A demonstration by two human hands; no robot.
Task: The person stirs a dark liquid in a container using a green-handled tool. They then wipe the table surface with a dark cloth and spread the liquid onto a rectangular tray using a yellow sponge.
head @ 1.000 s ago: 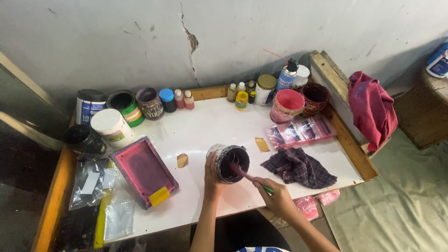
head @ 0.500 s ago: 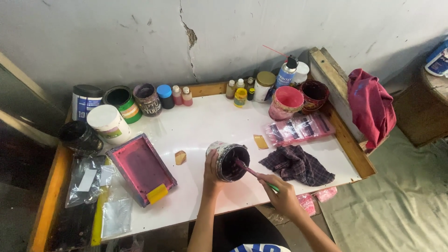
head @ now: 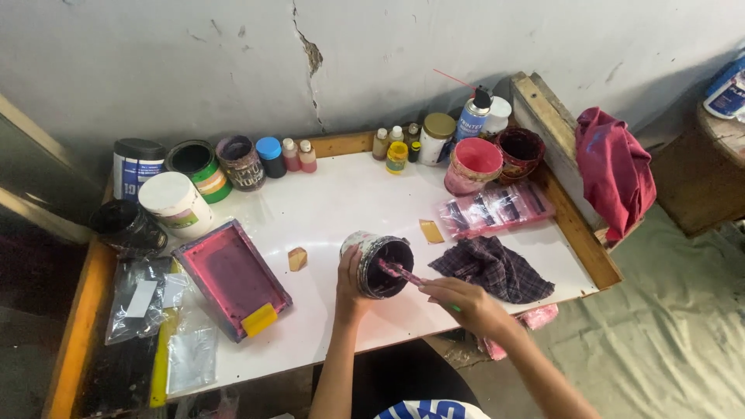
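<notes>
While the left hand (head: 351,281) wraps around the side of a paint-smeared pot (head: 378,264) tilted on the white bench (head: 349,194), the right hand (head: 464,301) is closed on a stained stir stick (head: 403,273) whose tip reaches into the pot's dark mouth. What lies inside looks dark purple, though its level cannot be told. Along the back wall stand more containers: a white tub (head: 176,204) with its lid on, an open green-banded can (head: 198,166) dark inside, a smeared jar (head: 240,161), small dropper bottles (head: 299,155), a pink pot (head: 472,165) and a dark red pot (head: 518,152), both open. A pink-stained framed screen (head: 230,277) with a yellow scraper (head: 259,320) lies left of the held pot, a dark checked rag (head: 493,267) just right of it. Between the row of containers and the pot the bench surface is bare, and the pot sits close to the front edge. A raised wooden rim (head: 578,229) borders the right side, with a red cloth (head: 615,171) draped beyond it.
</notes>
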